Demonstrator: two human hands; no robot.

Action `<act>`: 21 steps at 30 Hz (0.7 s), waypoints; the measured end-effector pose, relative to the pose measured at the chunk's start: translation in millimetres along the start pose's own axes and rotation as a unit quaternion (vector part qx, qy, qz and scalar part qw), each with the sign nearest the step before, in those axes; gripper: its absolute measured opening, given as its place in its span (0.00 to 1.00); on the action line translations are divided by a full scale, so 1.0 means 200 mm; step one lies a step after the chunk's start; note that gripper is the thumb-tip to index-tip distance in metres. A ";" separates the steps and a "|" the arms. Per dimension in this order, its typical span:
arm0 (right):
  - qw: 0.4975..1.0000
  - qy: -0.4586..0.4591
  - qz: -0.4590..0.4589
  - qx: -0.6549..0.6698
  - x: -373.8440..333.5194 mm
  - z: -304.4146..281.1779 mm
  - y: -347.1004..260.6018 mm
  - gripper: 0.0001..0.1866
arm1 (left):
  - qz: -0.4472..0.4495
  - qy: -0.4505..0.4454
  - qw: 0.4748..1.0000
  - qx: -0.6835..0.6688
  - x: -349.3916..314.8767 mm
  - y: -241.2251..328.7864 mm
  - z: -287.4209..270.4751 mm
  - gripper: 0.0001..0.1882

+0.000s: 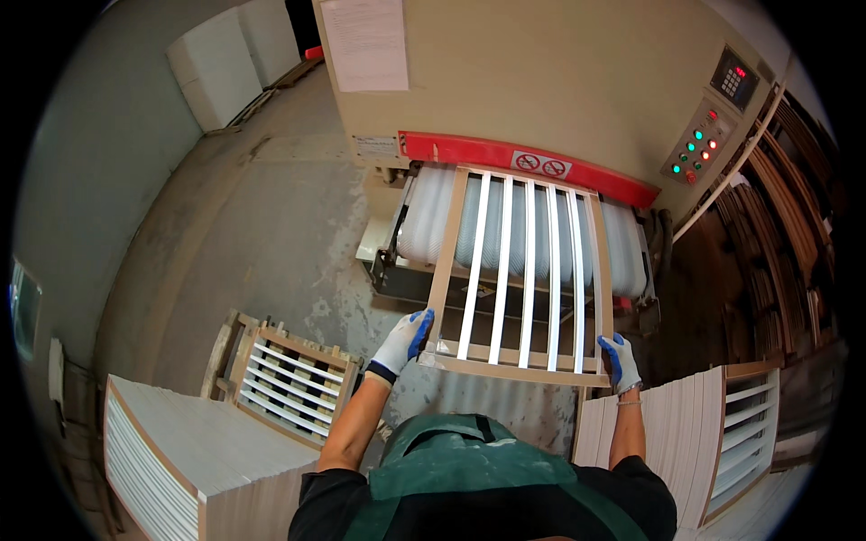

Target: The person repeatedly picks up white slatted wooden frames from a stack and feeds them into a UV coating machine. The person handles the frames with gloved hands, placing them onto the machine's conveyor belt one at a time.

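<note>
A slatted frame (520, 355) with a brown border and several white slats spans between my hands. Its far end rests on the ribbed, translucent conveyor belt (426, 216) of a beige machine, just under the red guard bar. My left hand (402, 343), in a white and blue work glove, is closed around the frame's near left corner. On the opposite side my right hand (621, 362), gloved the same way, grips the near right edge. Parts of the fingers on both hands are hidden behind the frame.
The beige machine (505, 72) carries a red bar (424, 146) and a control panel (698, 142) with lit buttons. Stacks of frames stand at left (198, 433) and right (677, 433). A slatted frame (293, 379) lies on a pallet. Boards (767, 225) fill the far right.
</note>
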State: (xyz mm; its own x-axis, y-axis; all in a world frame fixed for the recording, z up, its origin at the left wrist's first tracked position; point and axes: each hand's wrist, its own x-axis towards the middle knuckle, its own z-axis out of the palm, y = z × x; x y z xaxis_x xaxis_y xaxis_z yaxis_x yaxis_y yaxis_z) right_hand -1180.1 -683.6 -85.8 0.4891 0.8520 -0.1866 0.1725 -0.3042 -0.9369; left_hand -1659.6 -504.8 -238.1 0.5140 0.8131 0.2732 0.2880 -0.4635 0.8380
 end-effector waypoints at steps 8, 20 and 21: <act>0.990 0.070 -0.024 -0.122 0.06 0.00 0.16 0.23 | -0.031 0.050 0.997 -0.047 0.04 0.08 0.00 0.19; 0.956 0.178 -0.002 -0.232 -0.10 -0.03 0.29 0.18 | -0.241 -0.033 0.921 -0.304 -0.28 0.33 0.04 0.24; 0.956 0.186 0.004 -0.227 -0.15 -0.02 0.29 0.17 | -0.205 -0.049 0.935 -0.285 -0.32 0.34 0.03 0.22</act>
State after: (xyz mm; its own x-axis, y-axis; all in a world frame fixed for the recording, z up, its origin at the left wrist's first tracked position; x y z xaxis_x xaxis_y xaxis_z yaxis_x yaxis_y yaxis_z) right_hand -1182.2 -728.9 -132.6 0.7480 0.6637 0.0037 0.4792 -0.5361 -0.6949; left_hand -1667.6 -590.9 -201.8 0.5346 0.8321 -0.1477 0.0135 0.1663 0.9860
